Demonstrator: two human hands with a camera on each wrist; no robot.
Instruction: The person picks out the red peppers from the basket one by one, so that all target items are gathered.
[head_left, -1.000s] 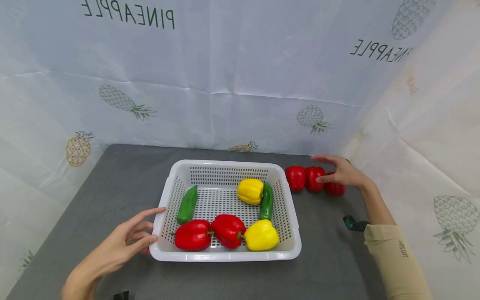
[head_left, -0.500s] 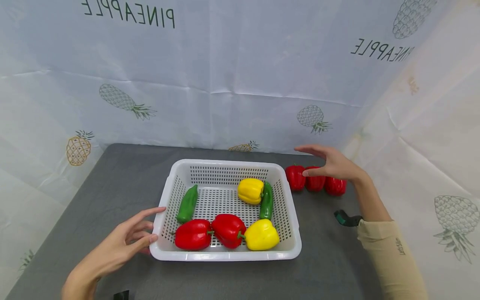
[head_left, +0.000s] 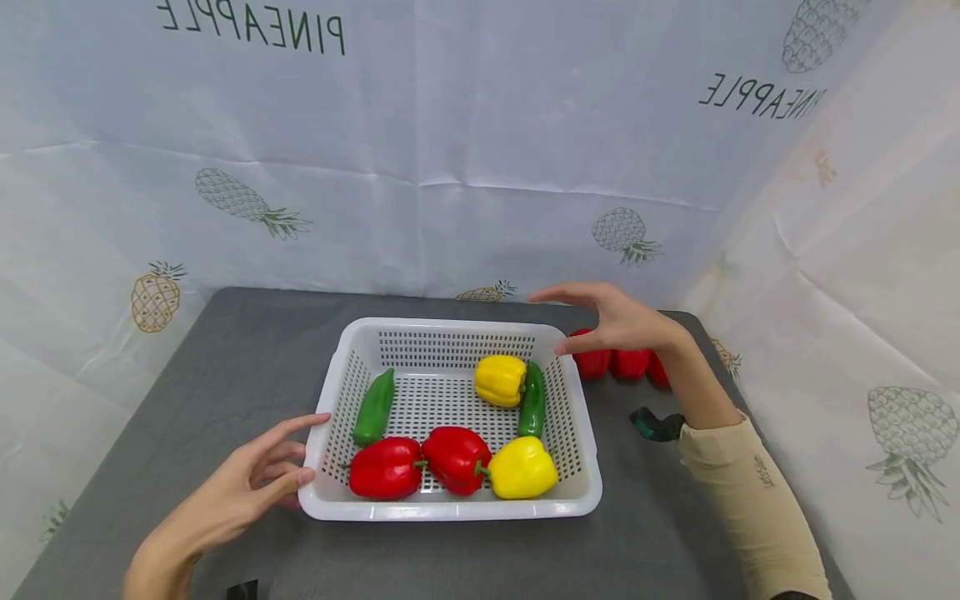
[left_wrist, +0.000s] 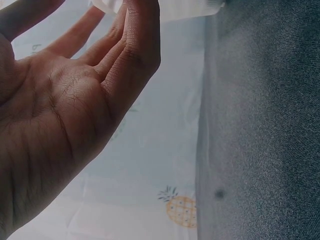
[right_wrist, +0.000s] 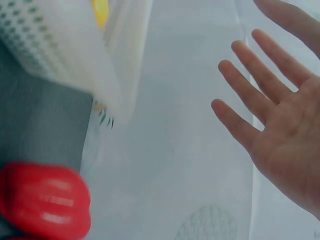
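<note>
A white plastic basket point(head_left: 450, 511) with perforated sides stands on the dark table. My left hand point(head_left: 236, 492) rests at its left rim, thumb and index fingertip touching the rim. In the left wrist view the left hand point(left_wrist: 65, 100) shows its palm, its fingers reaching up to the pale basket edge. My right hand point(head_left: 611, 321) hovers by the basket's back right corner, fingers spread, holding nothing; the right wrist view shows the right hand's bare palm point(right_wrist: 292, 130). Inside lie red bell peppers point(head_left: 457, 461), yellow bell peppers point(head_left: 522, 468) and two long green vegetables point(head_left: 373, 408).
Right of the basket, three red bell peppers point(head_left: 592, 363) sit in a row, partly behind the right hand and wrist. A white curtain point(head_left: 450, 108) with pineapple prints hangs behind the table point(head_left: 255, 350) and along its sides. A dark strap point(head_left: 656, 425) dangles below the right wrist.
My right hand has moved left, from over the row of red bell peppers to the basket's back right corner, fingers spread throughout. The left hand and the basket have stayed put.
</note>
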